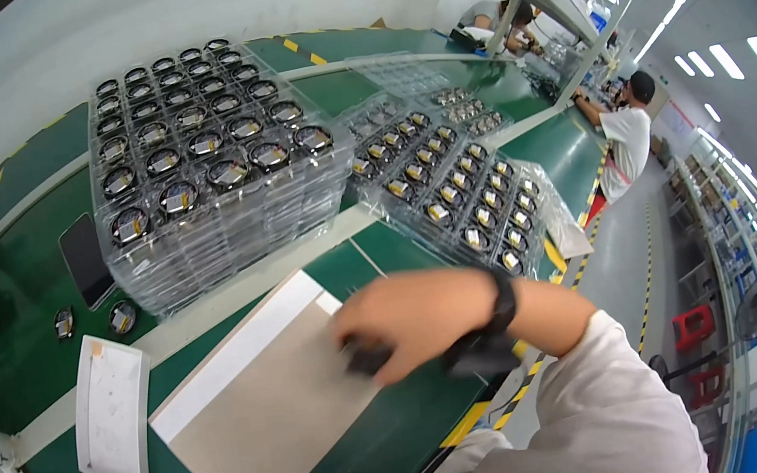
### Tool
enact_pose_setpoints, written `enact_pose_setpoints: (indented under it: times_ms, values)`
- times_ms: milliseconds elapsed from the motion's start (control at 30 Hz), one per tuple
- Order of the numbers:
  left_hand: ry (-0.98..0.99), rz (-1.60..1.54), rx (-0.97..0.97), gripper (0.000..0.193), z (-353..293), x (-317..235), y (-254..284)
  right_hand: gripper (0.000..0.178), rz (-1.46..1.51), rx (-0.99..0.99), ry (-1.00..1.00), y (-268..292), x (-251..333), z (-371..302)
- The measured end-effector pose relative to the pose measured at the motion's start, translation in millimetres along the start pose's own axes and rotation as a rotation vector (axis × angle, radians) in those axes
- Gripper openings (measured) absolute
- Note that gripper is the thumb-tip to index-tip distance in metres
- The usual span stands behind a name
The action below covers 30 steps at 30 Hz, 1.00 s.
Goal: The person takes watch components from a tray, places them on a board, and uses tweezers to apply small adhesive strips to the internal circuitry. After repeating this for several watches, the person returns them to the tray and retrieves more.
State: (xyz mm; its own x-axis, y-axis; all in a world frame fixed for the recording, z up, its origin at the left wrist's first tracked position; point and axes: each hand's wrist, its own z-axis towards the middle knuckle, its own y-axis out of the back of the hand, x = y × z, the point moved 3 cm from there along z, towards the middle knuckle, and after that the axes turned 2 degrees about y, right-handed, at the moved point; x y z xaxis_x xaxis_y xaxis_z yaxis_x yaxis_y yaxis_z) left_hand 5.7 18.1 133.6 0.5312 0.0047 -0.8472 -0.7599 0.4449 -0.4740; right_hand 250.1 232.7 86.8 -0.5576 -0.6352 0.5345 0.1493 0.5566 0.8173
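Note:
My right hand [415, 319] reaches in from the lower right, blurred by motion, over the right side of a grey-brown board [265, 430] with a white strip along its far edge. Its fingers are closed around a small dark object [367, 356], too smeared to name. A black band [503, 301] circles the wrist, and a blurred black thing [478, 356] shows just below it. To the board's left lies a shallow white tray [116, 413]. My left hand is out of view.
Behind the board rises a tall stack of clear plastic trays [224, 250] with round black parts. More filled trays [449, 182] lie to its right. A dark phone-like slab [86, 261] and two loose round parts [122, 317] are at left. A person [626, 136] works farther along the bench.

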Motion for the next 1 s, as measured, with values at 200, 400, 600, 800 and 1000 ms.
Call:
enact_pose_setpoints:
  times_ms: [200,400,600,800,1000]
  values:
    - [0.247,0.910,-0.385,0.017,34.4,-29.1,-54.5,0.048,-0.268,-0.315,-0.593,144.5,-113.9,-66.5]
    - [-0.251,0.909,-0.260,0.029,75.8,38.4,40.1,0.053,0.012,-0.554,-0.656,176.3,-238.4,10.2]
    - [0.000,1.828,-0.876,0.041,11.2,60.6,43.3,0.062,-0.241,-0.464,-0.469,156.5,-229.4,50.0]
    - [0.195,1.925,-1.089,0.043,-51.1,103.8,60.1,0.059,-0.149,-0.612,-0.444,167.7,-259.5,32.1]
    - [0.256,1.821,-1.100,0.042,-58.3,106.0,61.1,0.059,-0.217,-0.531,-0.600,167.6,-278.7,31.7]
